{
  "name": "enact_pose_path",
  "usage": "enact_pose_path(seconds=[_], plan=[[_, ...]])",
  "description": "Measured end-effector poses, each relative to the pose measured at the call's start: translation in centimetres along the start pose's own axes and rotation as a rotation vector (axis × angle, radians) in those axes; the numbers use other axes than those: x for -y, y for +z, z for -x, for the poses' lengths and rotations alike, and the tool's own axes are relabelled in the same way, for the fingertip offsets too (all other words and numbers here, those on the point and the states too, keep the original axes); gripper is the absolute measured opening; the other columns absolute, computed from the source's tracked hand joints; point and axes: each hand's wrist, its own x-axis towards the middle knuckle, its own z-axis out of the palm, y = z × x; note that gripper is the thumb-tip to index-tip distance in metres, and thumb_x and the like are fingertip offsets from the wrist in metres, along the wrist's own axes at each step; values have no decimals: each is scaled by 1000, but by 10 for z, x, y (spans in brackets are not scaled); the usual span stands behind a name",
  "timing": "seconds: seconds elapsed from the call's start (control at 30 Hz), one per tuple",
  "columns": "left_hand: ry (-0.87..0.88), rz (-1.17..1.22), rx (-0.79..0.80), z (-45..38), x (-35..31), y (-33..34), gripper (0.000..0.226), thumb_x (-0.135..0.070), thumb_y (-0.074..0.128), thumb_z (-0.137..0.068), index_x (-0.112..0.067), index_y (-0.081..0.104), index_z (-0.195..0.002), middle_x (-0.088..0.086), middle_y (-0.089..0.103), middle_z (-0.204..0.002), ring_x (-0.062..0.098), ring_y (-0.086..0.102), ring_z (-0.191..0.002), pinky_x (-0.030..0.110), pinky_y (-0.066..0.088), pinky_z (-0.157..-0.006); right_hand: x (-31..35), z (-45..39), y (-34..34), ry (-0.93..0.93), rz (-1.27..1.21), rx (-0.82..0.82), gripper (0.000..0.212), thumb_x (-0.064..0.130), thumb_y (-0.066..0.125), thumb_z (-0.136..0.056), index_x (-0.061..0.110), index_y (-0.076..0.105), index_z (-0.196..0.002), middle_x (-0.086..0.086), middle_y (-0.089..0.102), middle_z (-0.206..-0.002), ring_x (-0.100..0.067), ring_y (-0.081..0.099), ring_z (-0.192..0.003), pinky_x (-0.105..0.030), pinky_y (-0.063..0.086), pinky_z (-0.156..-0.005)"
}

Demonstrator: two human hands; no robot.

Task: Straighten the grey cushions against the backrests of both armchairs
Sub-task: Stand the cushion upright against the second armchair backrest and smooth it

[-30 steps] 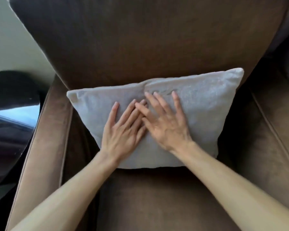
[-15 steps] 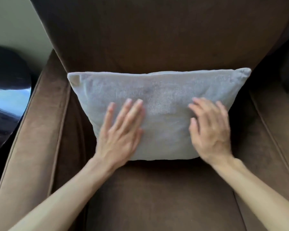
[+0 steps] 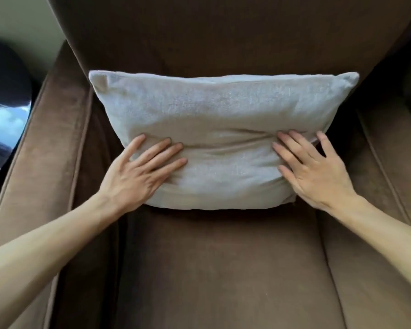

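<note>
A grey cushion (image 3: 223, 115) stands on the seat of a brown armchair (image 3: 223, 269) and leans against its backrest (image 3: 223, 36), top edge level. My left hand (image 3: 140, 174) lies flat on the cushion's lower left part, fingers spread. My right hand (image 3: 316, 172) lies flat on its lower right part, fingers spread, one finger over the right edge. Both palms press the fabric, and a crease runs between them. Neither hand grips the cushion.
Brown armrests flank the seat, the left armrest (image 3: 40, 162) and the right armrest (image 3: 394, 162). A dark glossy round surface (image 3: 3, 115) stands left of the chair beside a pale wall (image 3: 22, 17).
Both hands slid apart from the cushion's middle to its lower corners. The cushion's top edge went from tilted to level, and the view moved closer and lower.
</note>
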Motion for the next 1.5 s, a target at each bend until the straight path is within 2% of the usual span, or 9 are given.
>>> enact_pose_path(seconds=[0.3,0.47,0.7,0.8,0.9,1.03,1.17,1.33,1.5], plan=[[229,193,-119,-37,-78,-27,41,-26,53,-94,-24,62,-134,13,51,-150,33,40,-145,57,28,-119,92,-18,-18,-347,-275,-92,29,18,52,-93,10,70,-114,-12,60,-142,-29,52,-137,-53,34,-117],[240,117,153,-18,-38,0,65,-24,29,-97,-33,15,-159,0,7,-170,20,8,-155,44,2,-126,38,-3,14,-415,-52,124,60,27,43,-99,26,29,-158,-1,23,-167,-23,28,-152,-47,21,-124],[-36,289,258,35,-24,-21,53,-25,37,-86,-34,56,-135,-3,37,-161,22,40,-146,51,34,-112,-3,58,-9,-176,-98,377,48,40,39,-98,30,52,-144,0,42,-160,-26,47,-142,-56,38,-109],[-456,573,237,22,-37,-51,28,-28,42,-80,-25,69,-88,-3,68,-108,26,69,-94,39,51,-75,4,45,-40,264,-349,460,34,43,44,-94,27,72,-84,7,74,-104,-21,70,-94,-38,52,-79],[-598,1112,552,-15,-41,-68,25,-27,45,-84,-32,70,-86,-12,72,-90,15,68,-87,31,52,-76,9,6,-55,627,-999,679,28,28,60,-90,23,72,-66,6,76,-70,-16,74,-74,-26,53,-71],[-355,1545,1153,-81,-57,-76,20,-26,58,-91,-30,67,-109,0,71,-112,16,65,-102,33,50,-93,66,-52,-56,369,-1294,960,18,19,60,-95,20,74,-107,-1,78,-103,-14,74,-93,-22,52,-79],[-401,1344,1143,-114,-54,-58,32,-34,64,-90,-33,66,-122,-7,65,-109,14,61,-107,33,47,-101,83,-83,-38,320,-1246,1138,39,45,49,-101,24,64,-130,1,72,-120,-12,68,-106,-15,51,-77],[-599,1323,1172,-101,-8,-38,80,-73,73,-67,-38,56,-136,-9,59,-137,13,55,-128,32,33,-117,20,-64,-21,557,-1260,1035,82,88,46,-73,30,68,-127,0,71,-127,-14,65,-118,-36,40,-115],[-598,1377,1063,-78,14,-52,47,-50,73,-84,-35,66,-128,-14,67,-125,9,63,-115,41,43,-112,-36,-17,-10,642,-1199,972,97,105,49,-39,33,82,-95,13,78,-108,-8,69,-110,-37,42,-115]])
